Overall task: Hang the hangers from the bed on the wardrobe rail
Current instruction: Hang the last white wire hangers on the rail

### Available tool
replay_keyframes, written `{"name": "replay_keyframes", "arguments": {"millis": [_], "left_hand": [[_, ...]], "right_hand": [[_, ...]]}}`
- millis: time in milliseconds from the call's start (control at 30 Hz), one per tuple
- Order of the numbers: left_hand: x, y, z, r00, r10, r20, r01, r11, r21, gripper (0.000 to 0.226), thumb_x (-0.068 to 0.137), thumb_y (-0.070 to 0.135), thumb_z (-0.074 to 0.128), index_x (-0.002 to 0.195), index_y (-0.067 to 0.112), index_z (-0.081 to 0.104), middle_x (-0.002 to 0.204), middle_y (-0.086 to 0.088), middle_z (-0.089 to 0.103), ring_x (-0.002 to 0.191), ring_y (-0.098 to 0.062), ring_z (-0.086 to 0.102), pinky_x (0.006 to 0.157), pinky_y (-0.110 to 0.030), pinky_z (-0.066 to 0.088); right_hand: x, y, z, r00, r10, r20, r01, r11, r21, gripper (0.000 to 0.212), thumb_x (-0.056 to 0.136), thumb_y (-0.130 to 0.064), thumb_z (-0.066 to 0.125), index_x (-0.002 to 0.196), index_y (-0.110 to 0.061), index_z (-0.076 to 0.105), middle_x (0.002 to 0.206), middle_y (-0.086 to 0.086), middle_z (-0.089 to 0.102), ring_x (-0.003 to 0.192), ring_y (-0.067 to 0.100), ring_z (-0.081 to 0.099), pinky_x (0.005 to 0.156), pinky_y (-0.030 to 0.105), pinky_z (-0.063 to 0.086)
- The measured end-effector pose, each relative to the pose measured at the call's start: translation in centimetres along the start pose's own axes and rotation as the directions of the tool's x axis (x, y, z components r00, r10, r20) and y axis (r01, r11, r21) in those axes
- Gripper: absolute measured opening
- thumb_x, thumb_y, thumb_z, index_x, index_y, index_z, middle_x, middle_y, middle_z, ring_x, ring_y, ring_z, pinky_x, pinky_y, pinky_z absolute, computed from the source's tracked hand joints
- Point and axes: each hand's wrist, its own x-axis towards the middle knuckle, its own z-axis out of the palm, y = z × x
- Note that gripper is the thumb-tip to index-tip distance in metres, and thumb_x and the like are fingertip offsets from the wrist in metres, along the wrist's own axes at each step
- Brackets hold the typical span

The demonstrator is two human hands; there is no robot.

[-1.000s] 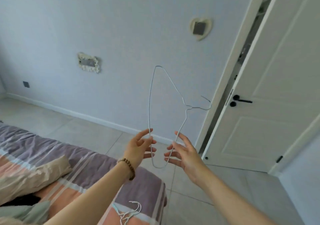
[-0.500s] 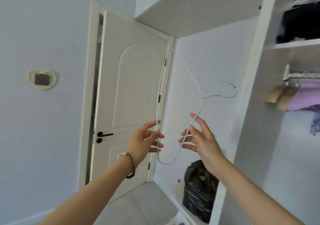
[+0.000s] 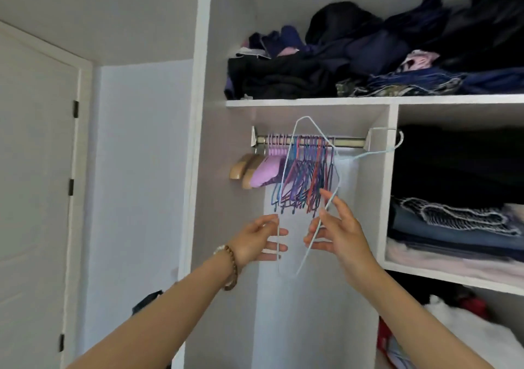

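1. So, head cam is the only view. The wire hanger (image 3: pixel 285 167) is up in front of the open wardrobe, turned on its side, nowhere near the bed, and not on the rail (image 3: pixel 350 142) yet.
2. The left hand (image 3: pixel 256 239) looks like it's pinching the wire lightly between thumb and forefinger. The right hand (image 3: pixel 338 232) has its fingers spread and mostly straight, with the wire running across them. That looks more like steadying than a real grip.
3. The hook (image 3: pixel 397 141) points out to the right, past the rail's right end, and sits over the divider panel (image 3: pixel 380 198) in the picture.
4. What could go wrong, my guess: with a hold this loose, rotating the hanger upright could let the thin wire slip or spin out of the fingers.
5. Also, the rail's left half is packed with coloured hangers (image 3: pixel 307 180). Swinging the frame in close could snag it among them and drag some sideways.
6. The hook could clip the divider edge if it swings round too far right. The bare stretch of rail on the right looks like the safer landing spot.
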Motion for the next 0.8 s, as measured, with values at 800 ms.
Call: {"name": "replay_keyframes", "arguments": {"millis": [800], "left_hand": [[21.0,-1.3,10.6,0.994,-0.028,0.108,0.019,0.996,0.086,0.073,0.092,0.062,0.017,0.132,0.009,0.048,0.127,-0.01,0.059,0.108,-0.024,0.058,0.09,-0.035,0.047]], "right_hand": [[15.1,6.0,-9.6,0.976,-0.071,-0.205,0.026,0.977,-0.211,0.032,0.099,-0.005,0.029,0.124,-0.021,0.04,0.063,0.005,0.046,0.044,0.018,0.049,0.053,0.034,0.05]]}}
